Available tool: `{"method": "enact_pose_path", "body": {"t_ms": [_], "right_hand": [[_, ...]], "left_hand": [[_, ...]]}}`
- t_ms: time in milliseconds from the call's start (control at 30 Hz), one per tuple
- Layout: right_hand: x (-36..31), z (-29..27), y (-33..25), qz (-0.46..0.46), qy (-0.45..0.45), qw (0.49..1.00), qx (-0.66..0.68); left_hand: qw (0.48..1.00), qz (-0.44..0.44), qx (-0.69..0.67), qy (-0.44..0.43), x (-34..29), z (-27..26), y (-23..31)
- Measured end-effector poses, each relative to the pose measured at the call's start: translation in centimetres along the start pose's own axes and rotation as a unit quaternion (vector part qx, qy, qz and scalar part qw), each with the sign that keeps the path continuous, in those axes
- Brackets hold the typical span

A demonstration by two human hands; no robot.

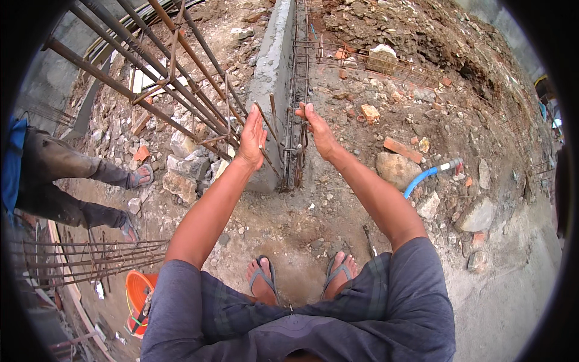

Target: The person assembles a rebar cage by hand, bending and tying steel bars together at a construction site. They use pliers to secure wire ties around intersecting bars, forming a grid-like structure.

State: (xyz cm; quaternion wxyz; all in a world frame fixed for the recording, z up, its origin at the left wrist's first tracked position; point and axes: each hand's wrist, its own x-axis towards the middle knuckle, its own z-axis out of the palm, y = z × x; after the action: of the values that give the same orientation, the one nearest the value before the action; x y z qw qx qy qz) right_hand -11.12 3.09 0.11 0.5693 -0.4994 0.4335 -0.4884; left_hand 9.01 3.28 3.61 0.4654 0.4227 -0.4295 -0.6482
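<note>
Concrete beam (272, 66) runs straight out ahead; rebar cage (293, 139) follows its R side, same long axis. Cage lies btwn L hand (251, 142), beam side, & R hand (321, 135), which looks nearer. Both grips unclosed, empty afaict.

Rust-brown on the steel rods (90, 68), one flashing almost orange, and there's pale grey for the concrete beam (272, 57)! Dusty brown ground (301, 235), an orange-red brick (403, 149), and what a bright blue on that hose (420, 180), whitish at its tip! Vivid orange from the bucket (138, 288); dark slate grey for the shirt (422, 295), dark blue-green plaid across the shorts (369, 292), grey straps on the flip-flops (259, 273), and grey-brown, dirt-smudged trousers (60, 163) on the co-worker!
</note>
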Motion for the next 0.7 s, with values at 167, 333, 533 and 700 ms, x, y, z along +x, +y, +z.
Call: {"method": "enact_pose_path", "body": {"t_ms": [167, 333, 533, 700], "right_hand": [[0.7, 1.4, 1.5, -0.011, 0.016, 1.0, 0.005], [0.8, 1.6, 2.1, -0.001, -0.026, 0.996, 0.089], [0.6, 0.6, 1.9, 0.036, -0.078, 0.98, 0.178], [0.3, 0.0, 1.9, 0.026, -0.059, 0.989, 0.133]], "left_hand": [[0.997, -0.023, 0.043, -0.052, -0.3, 0.3, 0.7], [0.99, -0.049, 0.052, -0.118, 0.2, 1.3, 1.8], [0.989, -0.037, 0.07, -0.123, -0.3, 2.4, 2.9], [0.991, -0.005, 0.097, -0.09, 1.0, 0.5, 0.7]]}}
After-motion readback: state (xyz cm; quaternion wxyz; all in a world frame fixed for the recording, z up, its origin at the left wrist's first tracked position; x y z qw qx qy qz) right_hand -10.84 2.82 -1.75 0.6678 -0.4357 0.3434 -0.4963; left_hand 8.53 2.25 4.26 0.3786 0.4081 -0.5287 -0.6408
